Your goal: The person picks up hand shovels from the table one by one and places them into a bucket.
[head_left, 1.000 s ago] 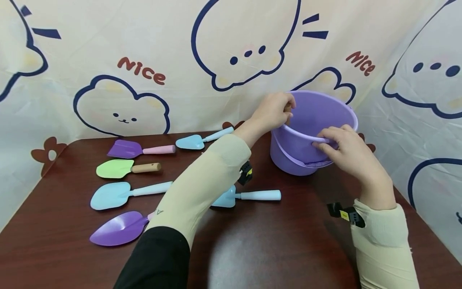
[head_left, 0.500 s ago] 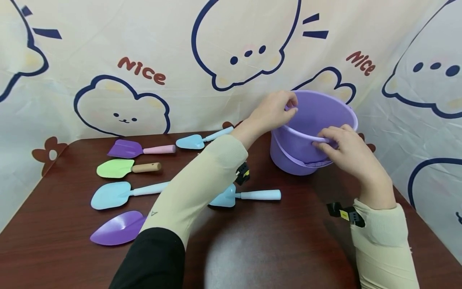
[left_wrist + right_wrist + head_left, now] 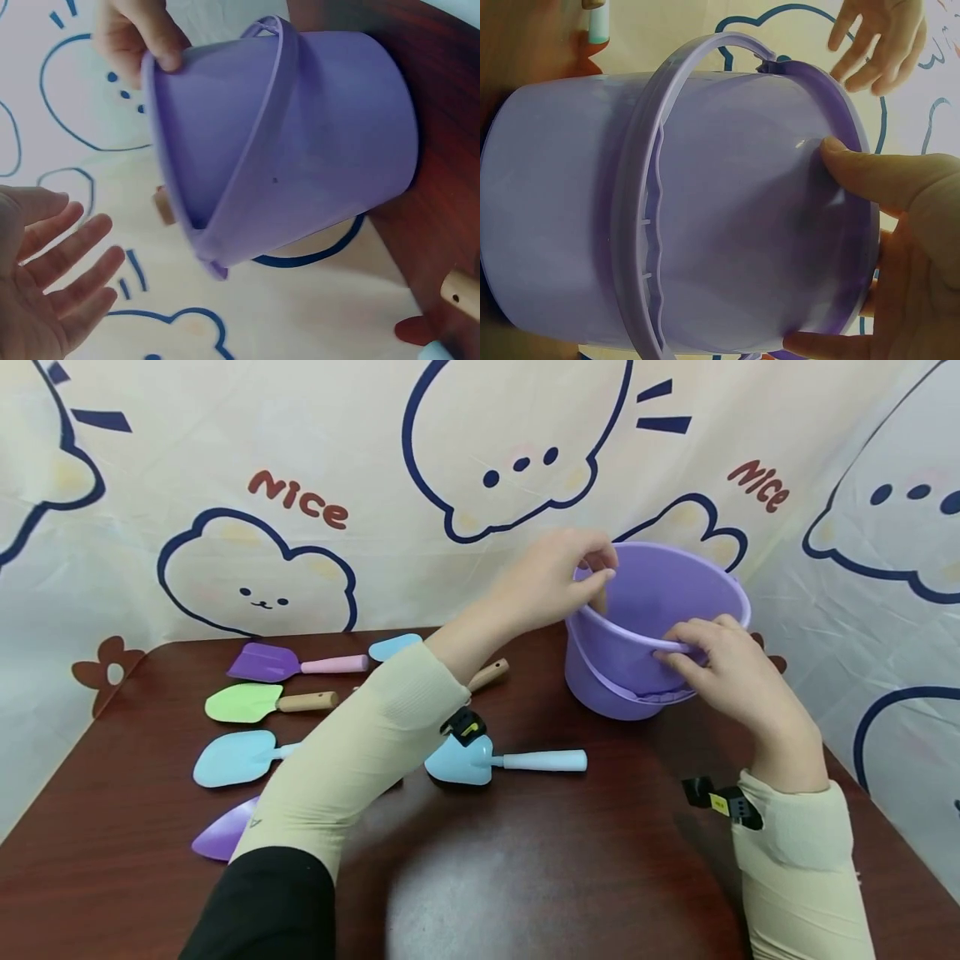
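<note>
The head camera looks forward and down across the table (image 3: 570, 860), bucket (image 3: 637, 667) right of centre; both wrist views share that bucket, close and sideways, the right one apparently nearer.

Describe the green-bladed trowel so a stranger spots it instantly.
On the dark reddish-brown table, look left in the head view, away from the round purple bucket. There, the trowel with a light-green blade and tan wooden handle lies between a purple, pink-handled trowel behind and a light-blue trowel in front. Its blade is the only green one in that view.
</note>
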The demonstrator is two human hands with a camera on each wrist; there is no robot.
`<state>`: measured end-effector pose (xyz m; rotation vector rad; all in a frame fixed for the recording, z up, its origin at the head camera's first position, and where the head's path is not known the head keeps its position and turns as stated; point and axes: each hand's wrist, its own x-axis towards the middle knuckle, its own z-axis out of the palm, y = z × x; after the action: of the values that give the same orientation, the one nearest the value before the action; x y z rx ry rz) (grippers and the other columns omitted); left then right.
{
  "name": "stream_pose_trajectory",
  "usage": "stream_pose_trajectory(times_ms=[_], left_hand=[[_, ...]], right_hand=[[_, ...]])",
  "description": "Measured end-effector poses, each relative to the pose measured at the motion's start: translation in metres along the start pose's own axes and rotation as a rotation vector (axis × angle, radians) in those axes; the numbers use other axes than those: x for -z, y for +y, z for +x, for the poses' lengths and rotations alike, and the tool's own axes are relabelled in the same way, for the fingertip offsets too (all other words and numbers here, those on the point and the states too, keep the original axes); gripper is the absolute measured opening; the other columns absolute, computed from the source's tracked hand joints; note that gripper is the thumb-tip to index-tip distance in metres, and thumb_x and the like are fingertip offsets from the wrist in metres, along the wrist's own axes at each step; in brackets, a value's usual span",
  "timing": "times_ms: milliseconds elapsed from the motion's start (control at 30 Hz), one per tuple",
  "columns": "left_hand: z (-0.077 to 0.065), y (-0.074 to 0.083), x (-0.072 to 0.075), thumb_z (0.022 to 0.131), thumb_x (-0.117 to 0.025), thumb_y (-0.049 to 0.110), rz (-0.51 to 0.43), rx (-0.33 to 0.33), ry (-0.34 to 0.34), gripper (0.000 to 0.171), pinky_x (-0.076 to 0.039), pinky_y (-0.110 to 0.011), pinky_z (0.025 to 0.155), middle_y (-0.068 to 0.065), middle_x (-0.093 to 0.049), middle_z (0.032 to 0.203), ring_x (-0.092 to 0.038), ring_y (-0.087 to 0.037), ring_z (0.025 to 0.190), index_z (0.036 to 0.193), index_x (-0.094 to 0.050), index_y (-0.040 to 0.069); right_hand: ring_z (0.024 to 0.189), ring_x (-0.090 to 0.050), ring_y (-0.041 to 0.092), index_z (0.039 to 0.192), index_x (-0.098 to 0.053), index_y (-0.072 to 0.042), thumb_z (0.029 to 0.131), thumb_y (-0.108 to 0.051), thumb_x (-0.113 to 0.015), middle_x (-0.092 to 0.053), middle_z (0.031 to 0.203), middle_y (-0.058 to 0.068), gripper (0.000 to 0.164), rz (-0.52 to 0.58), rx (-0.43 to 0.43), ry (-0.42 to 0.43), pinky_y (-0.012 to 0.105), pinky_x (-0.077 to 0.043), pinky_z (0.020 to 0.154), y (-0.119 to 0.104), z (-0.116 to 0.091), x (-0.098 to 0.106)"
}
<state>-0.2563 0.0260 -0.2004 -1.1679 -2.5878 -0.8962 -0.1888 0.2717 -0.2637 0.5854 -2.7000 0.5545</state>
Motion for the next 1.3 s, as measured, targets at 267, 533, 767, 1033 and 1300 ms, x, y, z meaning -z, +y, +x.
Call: stream_pose_trajectory(times_ms=[267,533,767,1033,1300], left_hand=[[-0.027,0.013,0.01,0.099,-0.061,0.018,0.024,-0.15,0.069,0.012,-0.047,-0.021,0.094,0.002,-0.069,0.102,-0.061,-0.012,0.103,0.103,-0.069,0.01],[-0.053,0.013,0.005,0.099,-0.061,0.02,-0.014,-0.097,-0.066,0.014,-0.052,-0.023,0.084,0.004,-0.071,0.097,-0.064,-0.007,0.092,0.104,-0.072,0.012],[-0.067,-0.005,-0.023,0.099,-0.062,0.022,-0.06,-0.031,-0.278,0.013,-0.051,-0.021,0.083,0.006,-0.072,0.099,-0.064,-0.004,0.091,0.105,-0.071,0.016],[-0.073,-0.018,-0.06,0.099,-0.061,0.025,-0.111,0.032,-0.562,0.012,-0.051,-0.022,0.077,0.006,-0.071,0.094,-0.064,-0.005,0.086,0.103,-0.069,0.017],[-0.072,-0.023,-0.079,0.1,-0.061,0.025,-0.147,0.076,-0.628,0.012,-0.051,-0.023,0.075,0.002,-0.072,0.094,-0.064,-0.008,0.082,0.104,-0.069,0.016]], right_hand=[[0.084,-0.039,0.022,0.092,-0.069,-0.008,0.092,-0.013,-0.07,-0.061,0.076,0.005,0.005,0.009,-0.007,-0.012,0.038,-0.032,0.068,0.001,-0.001,-0.001],[0.083,-0.038,0.022,0.083,-0.063,-0.01,0.092,-0.012,-0.069,-0.054,0.073,0.004,0.012,0.01,-0.014,-0.023,0.037,-0.029,0.068,0.002,-0.003,-0.001],[0.084,-0.04,0.024,0.082,-0.062,-0.01,0.092,-0.012,-0.07,-0.054,0.072,0.004,0.013,0.002,-0.01,-0.018,0.037,-0.029,0.068,0.003,-0.004,-0.002],[0.083,-0.038,0.022,0.082,-0.063,-0.01,0.092,-0.012,-0.07,-0.054,0.073,0.005,0.012,0.011,-0.008,-0.011,0.037,-0.029,0.068,0.001,-0.004,-0.002],[0.084,-0.039,0.022,0.084,-0.064,-0.01,0.091,-0.012,-0.07,-0.056,0.074,0.005,0.01,0.002,-0.012,-0.013,0.038,-0.03,0.068,0.001,-0.001,0.0]])
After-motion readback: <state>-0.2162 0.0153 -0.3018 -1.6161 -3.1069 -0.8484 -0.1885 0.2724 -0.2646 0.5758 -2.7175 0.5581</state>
